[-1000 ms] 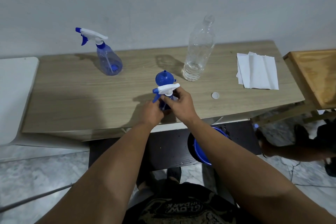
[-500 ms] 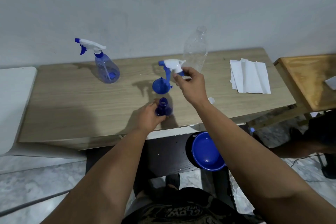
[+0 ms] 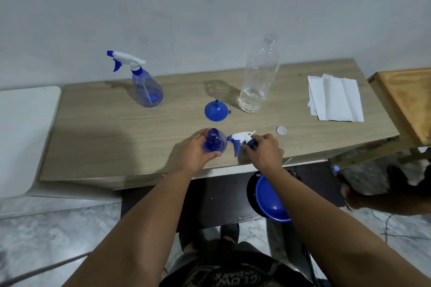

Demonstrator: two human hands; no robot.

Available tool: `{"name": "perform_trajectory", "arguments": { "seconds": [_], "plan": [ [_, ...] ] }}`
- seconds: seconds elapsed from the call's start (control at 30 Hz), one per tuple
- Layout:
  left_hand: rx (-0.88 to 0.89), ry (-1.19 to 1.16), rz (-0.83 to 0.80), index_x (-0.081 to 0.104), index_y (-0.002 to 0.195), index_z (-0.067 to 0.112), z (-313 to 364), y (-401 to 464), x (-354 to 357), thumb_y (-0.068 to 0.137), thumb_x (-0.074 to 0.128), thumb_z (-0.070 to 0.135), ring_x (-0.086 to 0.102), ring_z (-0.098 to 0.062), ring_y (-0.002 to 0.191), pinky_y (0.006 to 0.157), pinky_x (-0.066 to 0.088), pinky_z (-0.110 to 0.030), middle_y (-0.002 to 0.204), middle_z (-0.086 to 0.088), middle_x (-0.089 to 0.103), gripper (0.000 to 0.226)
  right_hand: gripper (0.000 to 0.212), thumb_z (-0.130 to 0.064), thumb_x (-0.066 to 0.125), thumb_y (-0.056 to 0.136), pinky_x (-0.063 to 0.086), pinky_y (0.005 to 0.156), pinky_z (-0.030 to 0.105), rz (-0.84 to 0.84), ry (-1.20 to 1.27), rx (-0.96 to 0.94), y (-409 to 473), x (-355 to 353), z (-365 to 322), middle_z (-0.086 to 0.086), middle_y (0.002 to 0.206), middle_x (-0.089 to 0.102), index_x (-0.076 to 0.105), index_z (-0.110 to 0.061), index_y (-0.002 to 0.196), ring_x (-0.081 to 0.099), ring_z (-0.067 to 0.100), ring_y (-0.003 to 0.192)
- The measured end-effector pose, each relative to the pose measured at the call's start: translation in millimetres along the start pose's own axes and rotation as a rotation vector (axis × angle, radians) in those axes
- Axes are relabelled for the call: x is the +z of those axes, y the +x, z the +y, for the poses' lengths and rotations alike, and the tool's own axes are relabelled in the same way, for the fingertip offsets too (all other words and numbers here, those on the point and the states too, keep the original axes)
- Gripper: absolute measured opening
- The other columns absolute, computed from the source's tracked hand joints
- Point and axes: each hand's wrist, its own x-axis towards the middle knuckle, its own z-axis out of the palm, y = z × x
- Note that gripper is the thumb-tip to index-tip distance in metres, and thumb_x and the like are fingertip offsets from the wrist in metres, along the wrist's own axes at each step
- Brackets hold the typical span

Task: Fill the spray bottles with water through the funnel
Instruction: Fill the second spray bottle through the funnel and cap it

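Open spray bottle [image 3: 214, 143] upright in left hand [image 3: 195, 154] grip

Upside-down "GLOW IN DARK" on shirt [image 3: 235, 278]

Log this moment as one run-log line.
step: trigger head off | left hand: grips open spray bottle | right hand: sets trigger head on table | funnel: inverted, untouched
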Motion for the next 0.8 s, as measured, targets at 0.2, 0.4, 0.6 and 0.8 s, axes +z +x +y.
{"name": "perform_trajectory", "arguments": {
  "seconds": [0.2, 0.4, 0.6, 0.8],
  "plan": [
    [0.028, 0.030, -0.009, 0.052, 0.139, 0.034, -6, 3, -2, 0.072, 0.081, 0.053, 0.060, -0.008, 0.118, 0.099, 0.046, -0.024, 0.138, 0.020, 0.057, 0.075, 0.042, -0.040, 0.066, 0.096, 0.043, 0.101, 0.049, 0.142, 0.199, -0.095, -15, -5, 0, 0.005, 0.126, 0.057, 0.063, -0.027, 0.136, 0.054, 0.030, 0.120],
    [0.060, 0.001, -0.026, 0.052, 0.143, 0.026, -14, 16, -5, 0.075, 0.084, 0.044, 0.053, -0.010, 0.129, 0.096, 0.030, -0.010, 0.145, 0.012, 0.053, 0.077, 0.037, -0.028, 0.066, 0.095, 0.058, 0.090, 0.046, 0.155, 0.371, -0.319, 19, -23, -58, -0.002, 0.119, 0.060, 0.066, -0.024, 0.132, 0.064, 0.018, 0.104],
    [0.054, 0.035, -0.045, 0.051, 0.145, 0.022, -23, 32, -7, 0.080, 0.080, 0.033, 0.055, -0.015, 0.127, 0.091, 0.031, -0.009, 0.146, 0.008, 0.054, 0.072, 0.064, -0.015, 0.066, 0.091, 0.052, 0.095, 0.043, -0.126, -0.191, -0.418, 90, -46, -152, 0.009, 0.147, 0.047, 0.047, -0.023, 0.152, 0.055, 0.033, 0.130],
    [0.031, 0.030, -0.051, 0.053, 0.143, 0.018, -24, 43, -7, 0.085, 0.076, 0.021, 0.060, -0.023, 0.122, 0.091, 0.035, -0.014, 0.142, 0.001, 0.058, 0.063, 0.077, -0.022, 0.089, 0.077, 0.057, 0.088, 0.044, -0.377, -0.701, -0.445, 124, -25, -175, 0.010, 0.139, 0.051, 0.052, -0.020, 0.144, 0.062, 0.037, 0.120]
  ]
}}
